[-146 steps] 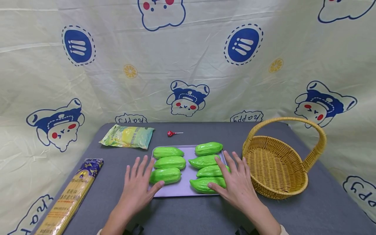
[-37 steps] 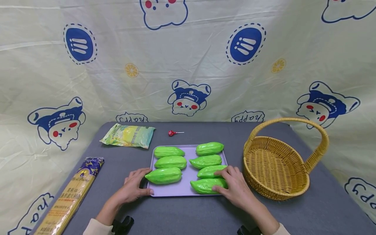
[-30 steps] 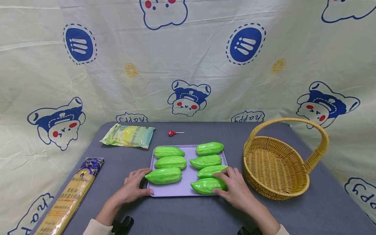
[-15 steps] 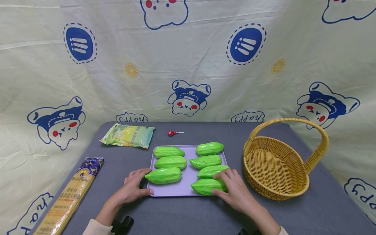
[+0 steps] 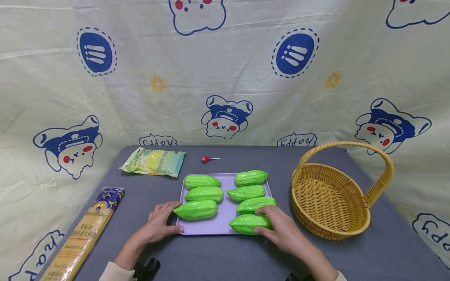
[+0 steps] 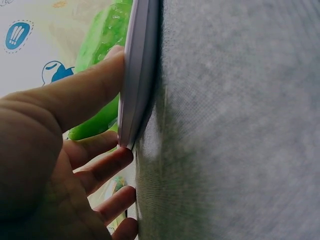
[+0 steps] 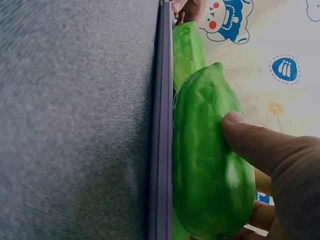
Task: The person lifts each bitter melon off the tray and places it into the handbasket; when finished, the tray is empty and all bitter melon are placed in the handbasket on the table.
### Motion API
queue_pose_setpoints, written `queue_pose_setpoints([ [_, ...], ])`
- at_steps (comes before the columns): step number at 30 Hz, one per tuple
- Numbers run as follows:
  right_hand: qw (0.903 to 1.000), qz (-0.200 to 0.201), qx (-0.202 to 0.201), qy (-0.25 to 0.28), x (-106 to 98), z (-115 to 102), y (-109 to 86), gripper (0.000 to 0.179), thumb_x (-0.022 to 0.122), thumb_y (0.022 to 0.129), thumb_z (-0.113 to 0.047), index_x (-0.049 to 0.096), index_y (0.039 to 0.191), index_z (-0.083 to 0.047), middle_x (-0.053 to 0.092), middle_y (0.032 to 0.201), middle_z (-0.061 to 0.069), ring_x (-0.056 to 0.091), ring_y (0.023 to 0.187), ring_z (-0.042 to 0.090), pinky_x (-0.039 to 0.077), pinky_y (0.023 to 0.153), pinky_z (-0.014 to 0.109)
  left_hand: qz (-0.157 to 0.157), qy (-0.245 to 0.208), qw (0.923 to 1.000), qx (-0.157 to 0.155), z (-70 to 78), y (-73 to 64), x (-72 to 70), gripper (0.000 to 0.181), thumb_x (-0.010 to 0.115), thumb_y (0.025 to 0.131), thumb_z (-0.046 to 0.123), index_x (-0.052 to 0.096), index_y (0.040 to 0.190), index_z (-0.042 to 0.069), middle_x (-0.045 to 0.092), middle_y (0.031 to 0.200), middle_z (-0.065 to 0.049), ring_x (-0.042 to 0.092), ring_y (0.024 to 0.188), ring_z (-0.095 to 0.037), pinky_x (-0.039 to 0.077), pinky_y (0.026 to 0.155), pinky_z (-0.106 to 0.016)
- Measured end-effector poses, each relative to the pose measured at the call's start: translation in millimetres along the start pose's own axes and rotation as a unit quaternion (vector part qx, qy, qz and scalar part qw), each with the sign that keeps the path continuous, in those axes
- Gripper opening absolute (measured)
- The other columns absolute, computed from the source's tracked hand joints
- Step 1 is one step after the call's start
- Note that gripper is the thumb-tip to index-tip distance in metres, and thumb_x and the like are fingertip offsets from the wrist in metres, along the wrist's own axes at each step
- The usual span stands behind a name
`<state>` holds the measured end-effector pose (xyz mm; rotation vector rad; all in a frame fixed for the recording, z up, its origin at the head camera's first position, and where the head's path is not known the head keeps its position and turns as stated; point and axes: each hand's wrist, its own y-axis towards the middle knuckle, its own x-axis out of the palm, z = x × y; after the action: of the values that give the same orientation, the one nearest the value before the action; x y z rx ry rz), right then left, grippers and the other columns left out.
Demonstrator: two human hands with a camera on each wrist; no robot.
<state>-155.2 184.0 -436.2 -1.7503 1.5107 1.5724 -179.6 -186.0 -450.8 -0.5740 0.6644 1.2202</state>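
In the head view, a pale purple tray (image 5: 223,224) bears two columns of glossy green, ridged papaya-like fruits. My right hand (image 5: 281,228) grips the front right fruit (image 5: 247,224), thumb on its near side and fingers over its far side. The right wrist view shows that fruit (image 7: 212,165) close to the tray rim (image 7: 162,125), thumb against its skin. My left hand (image 5: 159,222) holds the tray's front left corner; in the left wrist view, the thumb lies along the rim (image 6: 137,75) and fingertips touch the corner. Beside it sits the front left fruit (image 5: 196,210).
A wicker basket (image 5: 328,199) with a tall handle stands right of the tray. Behind lie a yellow-green packet (image 5: 152,162) and a red lollipop (image 5: 207,159). A long noodle packet (image 5: 84,234) lies along the table's left edge.
Both hands were spread over the tray at first; the left went to the tray corner, the right took hold of the front right fruit. Lately that fruit shifted slightly right and toward me.
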Motion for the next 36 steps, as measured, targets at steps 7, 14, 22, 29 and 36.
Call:
queue_pose_setpoints([
  [7, 0.9996, -0.025, -0.001, -0.013, -5, -2, -1.5, 0.048, 0.078, 0.072, -0.034, 0.066, 0.114, -0.014, 0.06, 0.102, -0.008, 0.055, 0.096, 0.009, 0.046, 0.08, 0.032, -0.002, 0.002, 1.0, 0.001, 0.6, 0.2, -0.3, 0.076, 0.079, 0.073, 0.033, 0.046, 0.138, 0.01, 0.044, 0.142, -0.015, 0.029, 0.13, -0.04, 0.019, 0.099, -0.061],
  [14, 0.9999, -0.01, 0.002, -0.013, -10, -5, -2.4, 0.045, 0.081, 0.069, -0.031, 0.066, 0.109, -0.017, 0.061, 0.102, -0.009, 0.055, 0.098, 0.009, 0.041, 0.083, 0.032, -0.002, -0.002, 1.0, 0.002, 0.2, 0.4, -0.5, 0.076, 0.079, 0.073, 0.033, 0.046, 0.138, 0.01, 0.044, 0.142, -0.015, 0.028, 0.13, -0.04, 0.018, 0.099, -0.061],
  [22, 0.9995, 0.022, -0.018, -0.013, -24, -5, 0.2, 0.047, 0.083, 0.067, -0.024, 0.063, 0.108, -0.017, 0.062, 0.103, -0.007, 0.055, 0.097, 0.012, 0.043, 0.083, 0.035, -0.006, -0.011, 0.9999, 0.004, -1.4, 0.9, -0.3, 0.076, 0.079, 0.073, 0.034, 0.046, 0.138, 0.011, 0.044, 0.142, -0.014, 0.028, 0.131, -0.039, 0.018, 0.099, -0.061],
  [29, 0.9997, 0.022, -0.003, -0.011, -37, -3, -0.1, 0.046, 0.083, 0.068, -0.021, 0.063, 0.108, -0.016, 0.063, 0.105, -0.006, 0.054, 0.098, 0.011, 0.045, 0.082, 0.035, -0.006, -0.013, 0.9999, 0.003, -1.9, 0.3, -0.6, 0.076, 0.079, 0.073, 0.034, 0.046, 0.138, 0.011, 0.044, 0.142, -0.015, 0.027, 0.131, -0.039, 0.017, 0.1, -0.062],
  [36, 0.9992, 0.037, 0.01, 0.001, -53, 4, 0.4, 0.046, 0.084, 0.067, -0.018, 0.062, 0.108, -0.013, 0.063, 0.105, -0.001, 0.053, 0.097, 0.013, 0.043, 0.078, 0.033, -0.004, -0.013, 0.9999, 0.001, -2.3, 0.5, -0.1, 0.076, 0.079, 0.073, 0.034, 0.046, 0.138, 0.012, 0.044, 0.143, -0.014, 0.027, 0.131, -0.039, 0.017, 0.1, -0.062],
])
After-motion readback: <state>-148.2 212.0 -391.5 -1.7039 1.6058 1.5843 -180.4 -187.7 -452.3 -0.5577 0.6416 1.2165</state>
